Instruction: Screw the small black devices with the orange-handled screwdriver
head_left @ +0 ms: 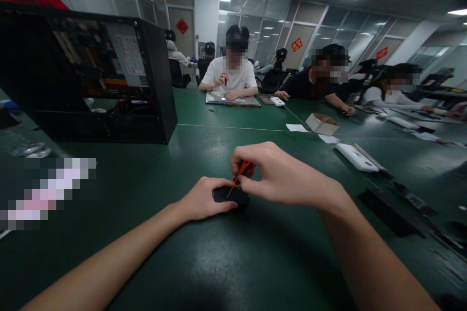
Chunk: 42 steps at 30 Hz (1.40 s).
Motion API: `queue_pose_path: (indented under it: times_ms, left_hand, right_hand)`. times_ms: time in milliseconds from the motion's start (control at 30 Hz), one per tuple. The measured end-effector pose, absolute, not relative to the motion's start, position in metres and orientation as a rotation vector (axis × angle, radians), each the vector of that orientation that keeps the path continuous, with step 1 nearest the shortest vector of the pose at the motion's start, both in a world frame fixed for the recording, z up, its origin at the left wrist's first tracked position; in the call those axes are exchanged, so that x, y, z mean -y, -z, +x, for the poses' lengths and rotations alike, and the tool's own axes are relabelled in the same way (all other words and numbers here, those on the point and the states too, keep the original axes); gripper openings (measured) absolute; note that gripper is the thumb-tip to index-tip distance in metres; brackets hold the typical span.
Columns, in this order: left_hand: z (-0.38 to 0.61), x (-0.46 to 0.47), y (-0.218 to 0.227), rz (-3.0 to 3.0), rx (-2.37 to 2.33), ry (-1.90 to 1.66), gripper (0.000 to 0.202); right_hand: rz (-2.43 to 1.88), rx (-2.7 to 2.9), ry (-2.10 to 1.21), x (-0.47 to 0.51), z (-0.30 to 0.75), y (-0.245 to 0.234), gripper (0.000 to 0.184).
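Note:
My left hand is closed around a small black device that lies on the green table in front of me. My right hand pinches a small screwdriver with an orange-red and black handle. Its thin shaft slants down to the top of the black device. Both hands meet at the middle of the view, close together.
An open black computer case stands at the back left. At the right lie a white flat device, a small cardboard box, black strips and papers. Several people sit working at the far side of the table.

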<state>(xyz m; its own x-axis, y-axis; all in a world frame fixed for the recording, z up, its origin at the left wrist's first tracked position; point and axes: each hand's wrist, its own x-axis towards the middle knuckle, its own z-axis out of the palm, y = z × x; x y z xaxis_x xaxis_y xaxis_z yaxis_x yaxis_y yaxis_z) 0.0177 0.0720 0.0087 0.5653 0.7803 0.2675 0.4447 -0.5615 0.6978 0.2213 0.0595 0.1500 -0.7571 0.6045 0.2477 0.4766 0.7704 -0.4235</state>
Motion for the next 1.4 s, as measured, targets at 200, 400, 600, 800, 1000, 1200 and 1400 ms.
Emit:
queue_pose_path:
  times_ms: [200,400,600,800,1000,1200,1400]
  left_hand:
    - [0.016,-0.073,-0.003,2.196,-0.916,-0.813,0.034]
    - [0.016,-0.073,-0.003,2.196,-0.921,-0.82,0.032]
    - [0.018,-0.071,-0.005,2.28,-0.909,-0.829,0.024]
    - [0.026,-0.062,-0.007,2.463,-1.107,-0.841,0.029]
    - [0.03,-0.06,-0.007,2.341,-1.157,-0.809,0.031]
    - [0.029,-0.061,-0.006,2.324,-1.181,-0.816,0.039]
    - [0.027,-0.062,-0.003,2.355,-1.163,-0.819,0.04]
  right_hand:
    - [-0.806,2.612,-0.491,-0.057,0.216,-0.15,0.007]
    - [-0.815,2.677,-0.431,-0.045,0.218,-0.155,0.031]
    - [-1.135,2.71,-0.287,-0.036,0.216,-0.158,0.013]
    - [-1.081,2.766,-0.303,-0.032,0.215,-0.159,0.014]
    - [-1.44,2.767,-0.024,-0.031,0.217,-0.158,0.017]
    - [-1.559,2.84,-0.17,-0.043,0.249,-0.152,0.021]
    - [-1.691,2.707,-0.198,-0.051,0.29,-0.153,0.017]
